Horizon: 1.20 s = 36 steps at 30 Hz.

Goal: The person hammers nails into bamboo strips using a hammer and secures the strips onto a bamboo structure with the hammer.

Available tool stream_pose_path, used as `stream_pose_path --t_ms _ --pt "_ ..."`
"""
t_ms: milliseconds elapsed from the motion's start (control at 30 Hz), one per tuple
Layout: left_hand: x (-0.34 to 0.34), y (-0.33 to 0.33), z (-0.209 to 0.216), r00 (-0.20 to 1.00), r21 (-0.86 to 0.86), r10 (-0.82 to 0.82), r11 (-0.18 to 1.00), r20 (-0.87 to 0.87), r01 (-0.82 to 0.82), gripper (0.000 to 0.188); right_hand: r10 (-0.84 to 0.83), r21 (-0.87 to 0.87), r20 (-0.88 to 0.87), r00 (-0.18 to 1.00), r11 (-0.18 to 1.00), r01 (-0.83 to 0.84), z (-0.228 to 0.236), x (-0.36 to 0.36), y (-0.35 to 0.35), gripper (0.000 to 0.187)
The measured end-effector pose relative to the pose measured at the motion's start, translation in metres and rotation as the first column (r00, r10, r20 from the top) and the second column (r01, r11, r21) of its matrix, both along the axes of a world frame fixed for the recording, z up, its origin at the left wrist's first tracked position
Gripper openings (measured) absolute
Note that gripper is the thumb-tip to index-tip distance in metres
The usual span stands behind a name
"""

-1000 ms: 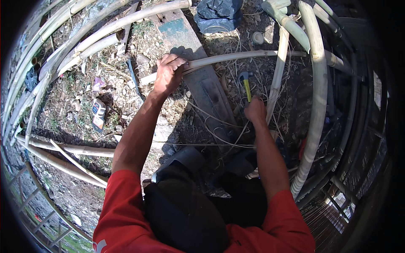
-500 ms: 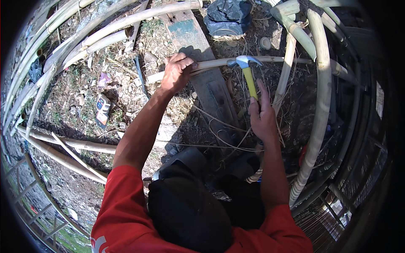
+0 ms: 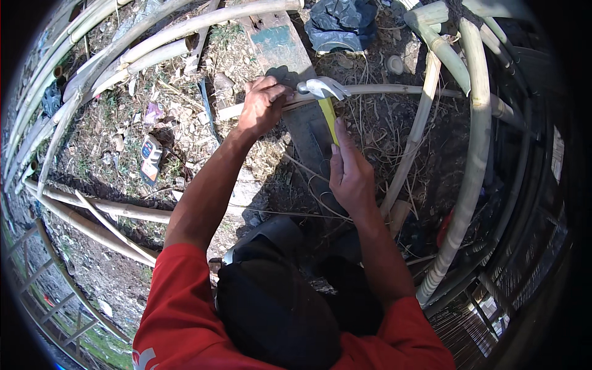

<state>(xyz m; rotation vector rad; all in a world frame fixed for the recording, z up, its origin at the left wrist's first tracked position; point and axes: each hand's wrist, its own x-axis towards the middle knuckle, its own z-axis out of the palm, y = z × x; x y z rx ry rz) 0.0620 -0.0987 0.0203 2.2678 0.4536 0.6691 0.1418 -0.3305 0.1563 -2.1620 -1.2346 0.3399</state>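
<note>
My right hand (image 3: pixel 353 176) is closed around the yellow handle of a claw hammer (image 3: pixel 328 117). The steel head of the hammer hangs over a pale bamboo pole (image 3: pixel 376 90), close to my left fingertips. My left hand (image 3: pixel 264 106) lies over that same pole near its left end, fingers bent and pinched together. Whatever the pinch holds is too small or too hidden to make out. Beneath the pole runs a weathered wooden plank (image 3: pixel 280 49) with a patch of green paint.
Long bamboo poles (image 3: pixel 203 23) lie at the upper left, and a thick curved bamboo pole (image 3: pixel 476 123) stands at the right. A black plastic bag (image 3: pixel 341 24) sits beyond the plank. An orange and dark tape measure (image 3: pixel 150 160) rests on the littered ground.
My right hand has swung the hammer leftward, bringing its head nearer my left fingers. The left hand stays on the pole; the whole view has shifted slightly.
</note>
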Motion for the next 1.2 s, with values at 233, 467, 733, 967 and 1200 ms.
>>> stream_pose_path --t_ms 233,467,733,967,1200 --pt "0.003 -0.001 -0.002 0.999 0.079 0.021 0.997 0.031 -0.023 0.008 0.048 -0.061 0.116 0.992 0.997 -0.041 -0.010 -0.006 0.010 0.069" --pt "0.002 -0.001 0.001 0.998 0.061 0.016 0.998 0.067 -0.020 0.008 0.015 -0.022 0.068 0.998 1.000 -0.014 -0.013 -0.001 0.013 0.069" --pt "0.003 -0.002 0.003 0.993 0.075 0.025 0.997 0.114 -0.033 0.009 -0.002 0.005 0.030 1.000 1.000 0.002 -0.012 -0.002 0.010 0.058" --pt "0.000 0.001 -0.001 0.999 0.068 0.023 0.997 0.044 -0.026 0.015 0.014 0.030 0.127 0.992 0.999 -0.018 -0.012 -0.010 0.010 0.059" --pt "0.004 -0.002 0.001 0.999 0.036 0.022 0.999 0.031 -0.023 0.012 0.063 -0.024 0.275 0.959 0.998 -0.059 -0.024 -0.008 0.001 0.068"
